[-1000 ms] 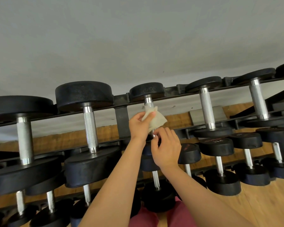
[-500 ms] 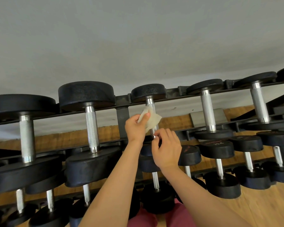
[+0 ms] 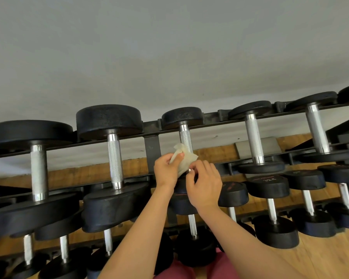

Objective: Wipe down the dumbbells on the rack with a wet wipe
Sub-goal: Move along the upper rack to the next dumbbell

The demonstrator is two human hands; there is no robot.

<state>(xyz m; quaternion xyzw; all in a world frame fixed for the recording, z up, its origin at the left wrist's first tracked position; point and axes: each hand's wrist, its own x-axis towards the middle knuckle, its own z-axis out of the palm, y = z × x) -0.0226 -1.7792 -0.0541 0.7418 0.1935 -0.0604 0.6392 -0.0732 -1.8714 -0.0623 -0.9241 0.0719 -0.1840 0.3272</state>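
Grey wall (image 3: 169, 47) fills the upper half of the view, with wooden floor (image 3: 330, 256) below and to the right. At the centre, the left hand (image 3: 165, 172) grips a crumpled wet wipe (image 3: 186, 159), thumb pressed on top of it and fingers curled behind. It holds the wipe against the near part of the ridged metal handle of the middle dumbbell (image 3: 185, 137) on the top row. The right hand (image 3: 205, 188) sits just beside it, nearer the camera, with its fingers curled. Its thumb and forefinger pinch the handle's near end at the shiny collar, right under the wipe's lower edge. The far black head of this dumbbell rests on the far rail of the rack (image 3: 151, 130); its near head is mostly hidden behind both hands.

To the left lies a larger dumbbell (image 3: 114, 158), and beyond it a still bigger one (image 3: 38, 170). To the right lies a slimmer dumbbell (image 3: 254, 141). A lower row holds smaller weights, one marked 22.5 (image 3: 269, 187). Pink clothing (image 3: 220, 267) shows between the forearms at the bottom edge.
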